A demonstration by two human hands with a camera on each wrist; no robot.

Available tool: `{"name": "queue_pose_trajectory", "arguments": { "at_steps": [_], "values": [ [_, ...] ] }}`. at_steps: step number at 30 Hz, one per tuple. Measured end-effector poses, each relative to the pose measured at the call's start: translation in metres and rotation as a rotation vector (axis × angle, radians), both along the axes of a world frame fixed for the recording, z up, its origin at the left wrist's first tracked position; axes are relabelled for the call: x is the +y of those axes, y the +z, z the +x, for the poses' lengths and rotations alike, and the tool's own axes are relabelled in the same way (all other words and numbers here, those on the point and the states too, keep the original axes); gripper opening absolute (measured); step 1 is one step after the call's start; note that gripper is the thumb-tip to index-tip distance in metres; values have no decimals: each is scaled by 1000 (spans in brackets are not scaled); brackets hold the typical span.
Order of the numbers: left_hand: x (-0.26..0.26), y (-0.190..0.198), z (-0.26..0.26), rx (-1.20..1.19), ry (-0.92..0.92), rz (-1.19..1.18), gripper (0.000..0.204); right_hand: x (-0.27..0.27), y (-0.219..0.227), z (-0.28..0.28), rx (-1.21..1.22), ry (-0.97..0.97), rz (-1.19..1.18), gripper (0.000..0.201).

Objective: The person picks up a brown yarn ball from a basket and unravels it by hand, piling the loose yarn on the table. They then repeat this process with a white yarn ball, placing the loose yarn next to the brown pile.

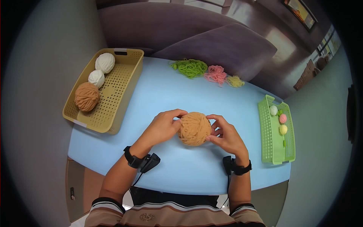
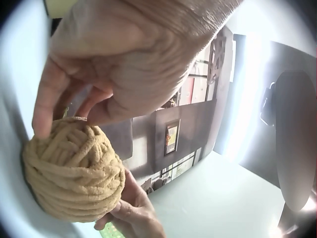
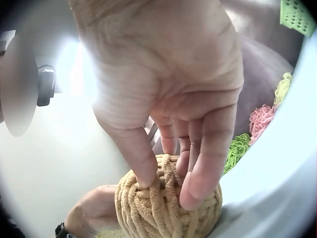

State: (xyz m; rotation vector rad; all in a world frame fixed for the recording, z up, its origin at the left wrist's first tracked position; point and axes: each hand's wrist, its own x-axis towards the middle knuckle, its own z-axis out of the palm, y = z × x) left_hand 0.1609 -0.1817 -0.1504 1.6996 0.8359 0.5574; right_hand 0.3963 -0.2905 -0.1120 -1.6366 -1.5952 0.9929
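A large tan ball of yarn is at the middle of the blue table, between both hands. My left hand holds its left side, with thumb and fingertips against the strands. From the right, my right hand grips the opposite side with curled fingers. Thick wound strands of the yarn ball show in the left wrist view, where the left fingertips meet its top end. In the right wrist view, thumb and fingers press into the yarn ball; its lower part is cut off by the frame.
A tan basket at the left holds two white yarn balls and a brown one. Loose green, pink and yellow yarn lies along the back edge. A green basket with small balls stands at the right.
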Motion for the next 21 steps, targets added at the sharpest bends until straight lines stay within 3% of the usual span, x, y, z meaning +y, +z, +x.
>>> {"name": "queue_pose_trajectory", "arguments": {
  "at_steps": [6,9,15,21],
  "values": [
    [4,3,-1,-111,-72,-97,36,1,-3,12,2,4,-23,62],
    [4,6,2,-33,-36,-89,37,3,-8,16,5,-15,-13,60],
    [6,-3,2,-177,-40,-87,39,6,-13,18,51,-73,-61,59],
    [3,-6,8,-212,73,-68,37,7,-9,13,159,-113,-77,49]
  ]
}}
